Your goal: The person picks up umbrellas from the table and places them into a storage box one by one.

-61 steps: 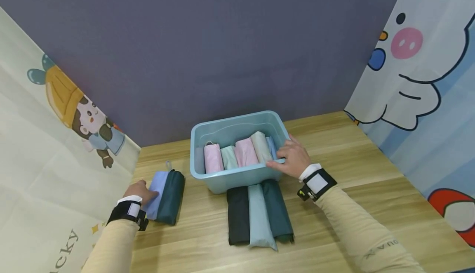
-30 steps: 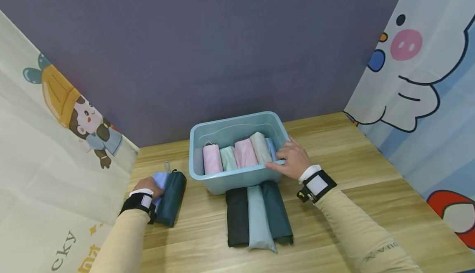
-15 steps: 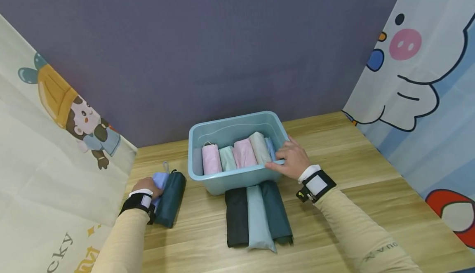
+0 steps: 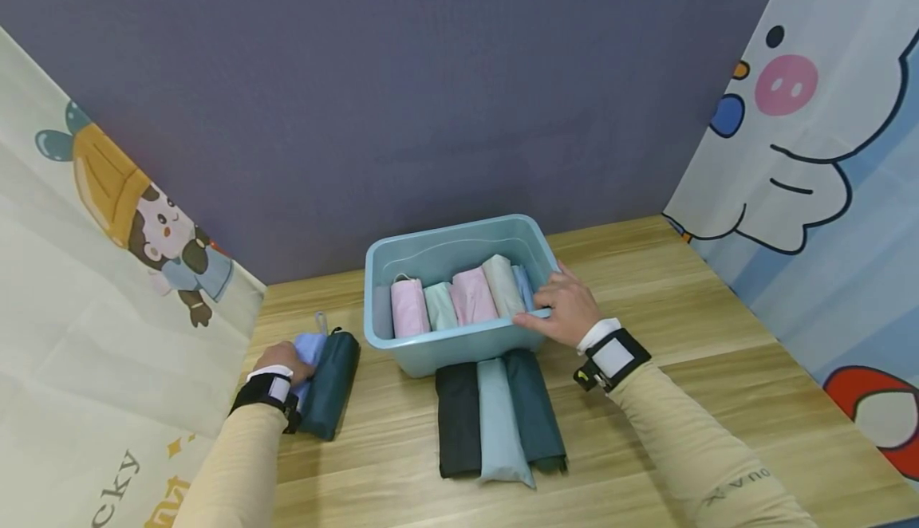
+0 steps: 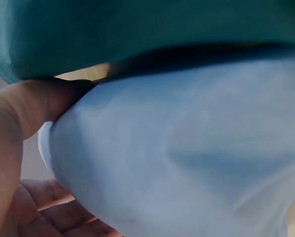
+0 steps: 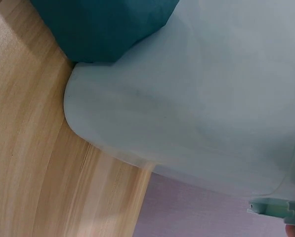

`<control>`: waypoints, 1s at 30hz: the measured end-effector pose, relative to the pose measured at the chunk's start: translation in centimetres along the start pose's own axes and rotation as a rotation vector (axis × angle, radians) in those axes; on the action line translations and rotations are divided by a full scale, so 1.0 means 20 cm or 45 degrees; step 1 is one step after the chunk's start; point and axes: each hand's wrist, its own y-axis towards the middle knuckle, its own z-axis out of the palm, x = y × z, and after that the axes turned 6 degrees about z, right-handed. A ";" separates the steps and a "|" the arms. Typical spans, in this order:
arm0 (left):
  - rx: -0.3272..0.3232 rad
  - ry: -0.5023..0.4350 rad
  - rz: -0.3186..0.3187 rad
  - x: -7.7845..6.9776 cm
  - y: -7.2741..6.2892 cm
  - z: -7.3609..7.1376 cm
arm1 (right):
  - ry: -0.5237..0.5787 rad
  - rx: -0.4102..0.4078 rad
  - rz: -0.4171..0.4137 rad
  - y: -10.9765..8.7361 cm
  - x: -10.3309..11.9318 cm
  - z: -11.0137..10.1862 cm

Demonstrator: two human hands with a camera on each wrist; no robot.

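Note:
My left hand (image 4: 285, 360) grips a lavender-blue folded umbrella (image 4: 311, 346) on the left of the table. In the left wrist view its thumb lies between this pale umbrella (image 5: 177, 148) and a dark green umbrella (image 5: 137, 34), with the other fingers along the opposite side. The dark green umbrella (image 4: 332, 388) lies right beside it in the head view. My right hand (image 4: 567, 305) holds the near right corner of a light blue plastic bin (image 4: 459, 344), thumb over the front rim. Inside stand pink (image 4: 410, 309), mint (image 4: 441, 306), pink, off-white (image 4: 504, 287) and blue rolled bundles.
Black (image 4: 459, 424), grey-blue (image 4: 502, 424) and dark green (image 4: 534, 408) folded umbrellas lie side by side against the bin's front on the wooden table (image 4: 646, 448). A dark grey wall (image 4: 459, 97) stands behind, with printed curtains on both sides.
My left hand has moved right and reached around the lavender-blue umbrella, covering more of it. My right hand stays on the bin's corner. Over the last half second little differs.

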 end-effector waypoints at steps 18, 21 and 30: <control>-0.004 0.011 0.012 0.04 -0.03 -0.04 | -0.009 -0.002 0.007 0.00 0.00 0.00; -0.009 0.004 0.016 0.05 -0.03 -0.06 | -0.010 0.003 0.009 0.00 0.00 0.00; -0.057 -0.017 0.083 0.03 -0.03 -0.16 | -0.007 0.018 0.034 -0.01 0.01 -0.01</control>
